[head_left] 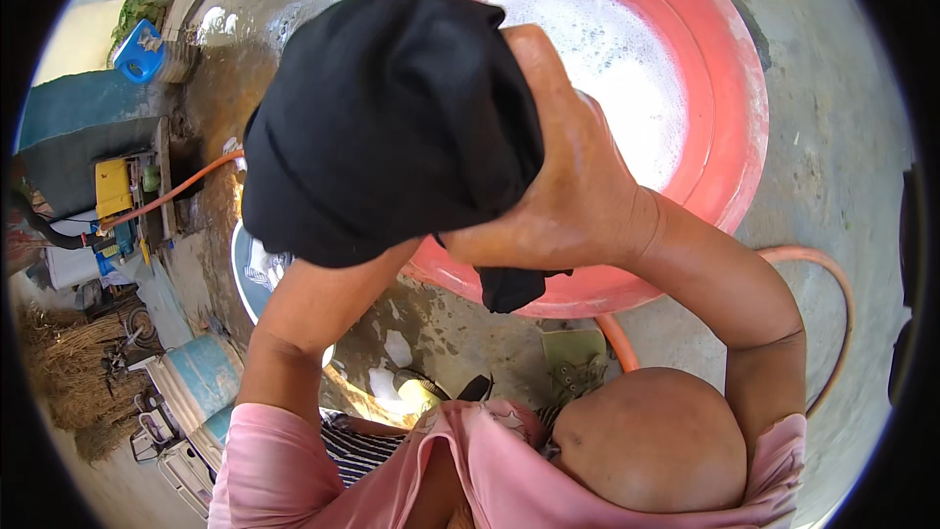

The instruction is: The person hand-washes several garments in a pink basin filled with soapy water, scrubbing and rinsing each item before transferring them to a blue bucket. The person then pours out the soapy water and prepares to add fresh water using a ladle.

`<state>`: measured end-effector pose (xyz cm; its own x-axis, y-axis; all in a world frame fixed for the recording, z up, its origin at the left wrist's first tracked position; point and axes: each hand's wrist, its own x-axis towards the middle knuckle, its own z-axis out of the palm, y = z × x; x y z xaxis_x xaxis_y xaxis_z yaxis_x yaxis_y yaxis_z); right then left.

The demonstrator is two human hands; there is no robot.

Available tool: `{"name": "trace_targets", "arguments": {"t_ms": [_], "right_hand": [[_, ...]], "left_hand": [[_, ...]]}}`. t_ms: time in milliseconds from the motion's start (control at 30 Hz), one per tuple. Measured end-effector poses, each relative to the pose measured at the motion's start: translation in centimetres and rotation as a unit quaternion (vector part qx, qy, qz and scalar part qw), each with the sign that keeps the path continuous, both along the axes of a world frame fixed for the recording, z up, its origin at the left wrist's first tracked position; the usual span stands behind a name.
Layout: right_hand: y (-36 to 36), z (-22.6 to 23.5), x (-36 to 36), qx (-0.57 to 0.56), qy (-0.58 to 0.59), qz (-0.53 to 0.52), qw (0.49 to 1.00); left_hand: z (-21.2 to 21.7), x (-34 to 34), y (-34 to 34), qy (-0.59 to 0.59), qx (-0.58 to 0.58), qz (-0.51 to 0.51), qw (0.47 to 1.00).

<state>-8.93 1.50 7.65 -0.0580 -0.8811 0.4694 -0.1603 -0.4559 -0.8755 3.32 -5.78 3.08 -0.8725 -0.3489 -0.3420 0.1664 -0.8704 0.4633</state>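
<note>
The right hand (pixel 573 171) clutches a bunched black cloth (pixel 382 127), raised beside the pink tub (pixel 741 137); it hides the left hand, whose grip I cannot tell. Sudsy water (pixel 607 59) lies in the tub, cut off above. The left forearm (pixel 304 309) partly covers a basin (pixel 238 269) of indistinct pale things (pixel 264 263).

Bright daylight: suds (pixel 627 88) glare nearly white, wet floor (pixel 304 12) glints far left, black cloth (pixel 392 127) hides fold detail; fisheye curvature bends edges.
</note>
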Motion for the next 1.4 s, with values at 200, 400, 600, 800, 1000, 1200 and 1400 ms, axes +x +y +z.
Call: {"name": "trace_targets", "arguments": {"t_ms": [200, 400, 600, 800, 1000, 1200, 1400], "right_hand": [[-4.3, 0.2, -2.7, 0.131, -0.331, -0.106, 0.928], [-7.1, -2.8, -5.2, 0.017, -0.406, -0.192, 0.893], [-6.0, -1.8, -1.4, -0.061, -0.15, -0.303, 0.939], [-2.8, -1.8, 0.7, -0.29, 0.129, -0.163, 0.934], [0.5, -1.3, 4.9, -0.415, 0.122, -0.111, 0.895], [3.0, -2.5, 5.1, -0.411, 0.162, -0.026, 0.897], [3.5, -2.3, 4.8, -0.4, 0.216, -0.027, 0.89]], "left_hand": [[-1.7, -3.0, 0.2, 0.108, -0.024, 0.182, 0.977], [0.9, -6.8, 4.7, 0.07, -0.087, 0.347, 0.931], [2.0, -6.6, 5.3, 0.058, -0.055, 0.432, 0.898], [-2.1, 2.6, 1.6, -0.35, -0.71, 0.188, 0.582], [3.2, 5.0, 2.6, -0.116, -0.016, 0.096, 0.988], [2.4, 4.5, 2.8, -0.183, -0.001, -0.003, 0.983], [1.6, 3.6, 1.8, -0.163, -0.066, -0.107, 0.979]]}}
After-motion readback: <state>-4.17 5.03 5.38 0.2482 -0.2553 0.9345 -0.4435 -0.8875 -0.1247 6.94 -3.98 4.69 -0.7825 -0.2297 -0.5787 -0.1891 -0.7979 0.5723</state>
